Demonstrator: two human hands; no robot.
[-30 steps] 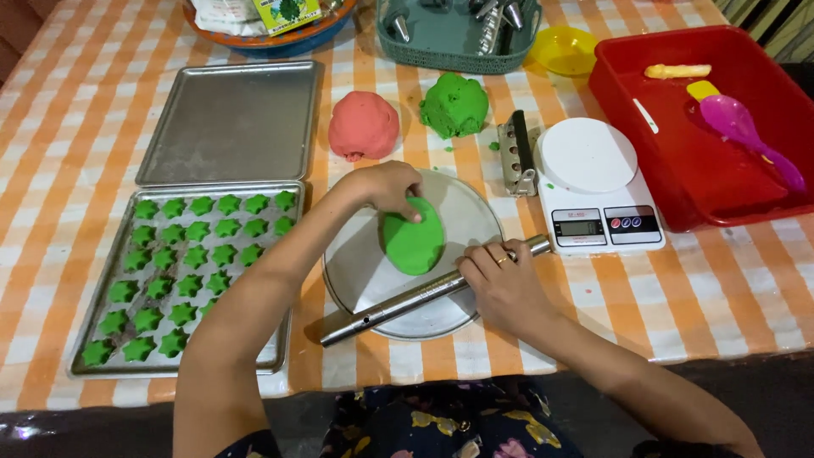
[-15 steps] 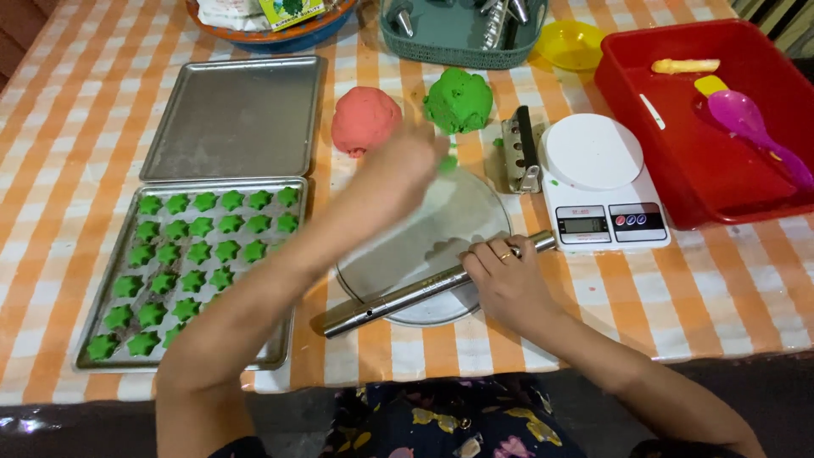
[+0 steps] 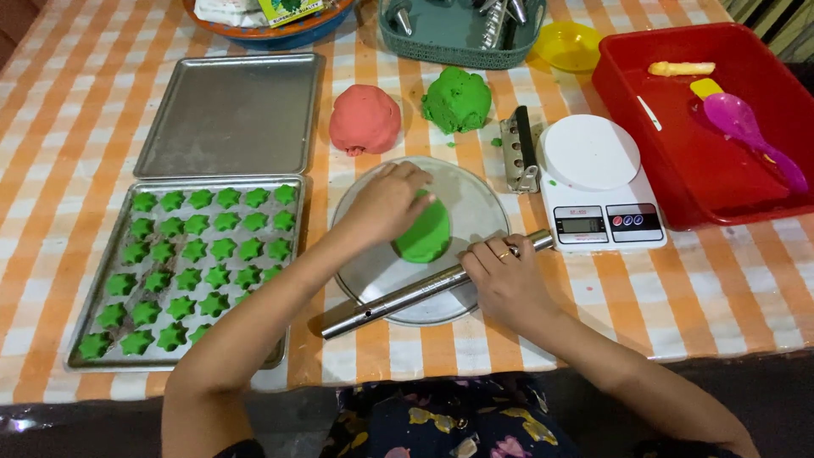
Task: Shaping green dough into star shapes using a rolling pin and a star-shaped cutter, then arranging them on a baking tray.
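Back from its reach, your left hand point(image 3: 386, 202) presses flat on the green dough point(image 3: 423, 235) | dough lies under that palm, on the round plate point(image 3: 475, 212) | your right hand point(image 3: 507, 276) curls over the rolling pin point(image 3: 398, 298), just beside the dough

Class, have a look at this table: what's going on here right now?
A person is working green dough on a round metal plate. Their left hand presses down on the flattened piece, while the right hand rests on a metal rolling pin lying across the plate's near edge. To the left, a baking tray is nearly full of small green star shapes, with an empty tray behind it. A pink dough ball, a green dough ball and a kitchen scale sit nearby.
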